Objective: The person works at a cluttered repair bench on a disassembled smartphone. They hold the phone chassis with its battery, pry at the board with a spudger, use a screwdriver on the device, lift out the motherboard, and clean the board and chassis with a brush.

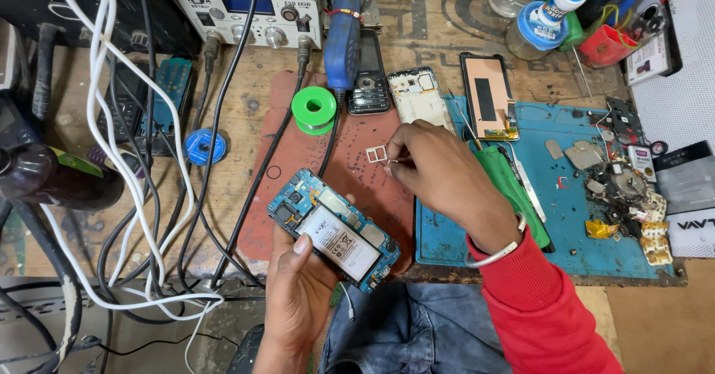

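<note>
The left hand [298,285] is curled around an opened phone [334,229], gripping it from below with the thumb laid on its white battery [341,244]; the phone is held tilted just above the near edge of the counter [238,113], its blue circuit board showing around the battery. The right hand [439,173], with a red sleeve [544,307] and a metal bangle [500,249] at the wrist, reaches over the reddish mat [357,158] with its fingertips pinched together on something very small beside a small metal card tray [377,154]; whether the fingers actually touch the tray cannot be told. The tray lies on the reddish mat, just beyond the phone and near a bare phone frame [421,95]. A green-handled tool [514,192] lies on the blue mat [581,225] under the right forearm. Further back sit a green spool of solder wire [313,110], a dark keypad phone [368,80], a phone screen panel [488,95] lying face down, and a grey soldering station [246,9] with knobs. To the right on the blue mat is a heap of small metal parts and shields [622,184]. Black and white cables [126,173] trail across the left side of the counter, and bottles [536,24] stand at the far right corner.
</note>
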### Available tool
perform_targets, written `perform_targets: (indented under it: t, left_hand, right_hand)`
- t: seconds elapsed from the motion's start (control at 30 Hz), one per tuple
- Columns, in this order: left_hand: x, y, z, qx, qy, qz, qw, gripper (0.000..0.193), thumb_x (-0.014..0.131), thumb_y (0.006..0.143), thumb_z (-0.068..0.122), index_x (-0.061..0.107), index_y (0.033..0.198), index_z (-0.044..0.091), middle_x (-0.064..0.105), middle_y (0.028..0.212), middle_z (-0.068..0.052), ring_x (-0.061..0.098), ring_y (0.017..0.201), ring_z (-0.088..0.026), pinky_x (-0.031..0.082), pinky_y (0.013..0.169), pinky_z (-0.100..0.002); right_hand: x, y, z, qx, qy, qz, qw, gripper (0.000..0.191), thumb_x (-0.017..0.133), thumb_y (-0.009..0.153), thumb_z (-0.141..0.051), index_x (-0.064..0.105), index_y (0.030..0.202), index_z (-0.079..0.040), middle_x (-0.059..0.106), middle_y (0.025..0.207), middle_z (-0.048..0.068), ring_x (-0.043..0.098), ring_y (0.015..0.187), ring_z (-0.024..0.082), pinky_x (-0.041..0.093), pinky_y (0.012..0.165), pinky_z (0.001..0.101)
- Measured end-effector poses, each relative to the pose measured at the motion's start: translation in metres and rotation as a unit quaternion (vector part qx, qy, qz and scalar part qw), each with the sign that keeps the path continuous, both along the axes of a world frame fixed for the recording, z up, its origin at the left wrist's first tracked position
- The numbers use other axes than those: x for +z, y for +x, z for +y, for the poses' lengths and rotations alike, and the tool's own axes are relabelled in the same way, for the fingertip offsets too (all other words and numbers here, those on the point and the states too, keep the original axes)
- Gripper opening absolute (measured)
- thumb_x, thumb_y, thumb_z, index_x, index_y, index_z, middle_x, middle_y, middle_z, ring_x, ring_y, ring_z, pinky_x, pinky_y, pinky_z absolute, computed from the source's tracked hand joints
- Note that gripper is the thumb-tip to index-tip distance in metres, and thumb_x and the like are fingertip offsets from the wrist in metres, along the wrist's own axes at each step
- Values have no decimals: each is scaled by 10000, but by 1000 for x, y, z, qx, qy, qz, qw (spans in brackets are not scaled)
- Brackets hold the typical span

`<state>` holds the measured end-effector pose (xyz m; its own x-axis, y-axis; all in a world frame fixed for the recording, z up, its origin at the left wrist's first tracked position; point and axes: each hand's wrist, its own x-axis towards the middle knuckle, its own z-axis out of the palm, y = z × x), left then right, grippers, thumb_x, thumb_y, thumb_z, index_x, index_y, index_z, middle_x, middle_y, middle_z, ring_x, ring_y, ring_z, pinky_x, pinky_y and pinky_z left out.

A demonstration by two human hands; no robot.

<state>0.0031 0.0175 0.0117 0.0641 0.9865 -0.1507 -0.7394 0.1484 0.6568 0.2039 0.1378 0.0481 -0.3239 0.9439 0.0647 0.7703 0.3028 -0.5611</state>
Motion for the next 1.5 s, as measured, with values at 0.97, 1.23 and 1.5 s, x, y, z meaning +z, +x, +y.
perform_targets:
  t: [0.97, 1.23, 1.5]
  left_hand:
    - [0, -2, -2, 14, 7, 8, 1000, 739, 601, 923, 295, 270, 1550, 85, 533, 1472, -265, 576, 1319, -373, 499, 1077, -551]
    - [1, 0, 0, 14, -16, 12, 1000, 763, 589, 903, 307, 248, 1555, 104, 534, 1462, -264, 590, 1298, -379, 516, 1037, -573]
    - [-1, 1, -2, 17, 4, -5, 1000, 738, 592, 924, 267, 265, 1557, 74, 520, 1478, -276, 565, 1325, -364, 470, 1090, -531]
  right_hand:
    - [30, 29, -23, -203, 116, 92, 968, 257, 711, 949, -83, 715, 1192, 0, 771, 996, 152, 740, 777, 227, 544, 703, 321]
    - [25, 19, -73, -222, 35, -52, 973, 261, 760, 882, -291, 807, 1022, -76, 735, 895, 142, 676, 661, 310, 516, 617, 431]
    - [-9, 5, -62, -191, 116, -149, 963, 324, 680, 940, -267, 740, 1157, -33, 643, 950, 172, 663, 862, 375, 519, 683, 492]
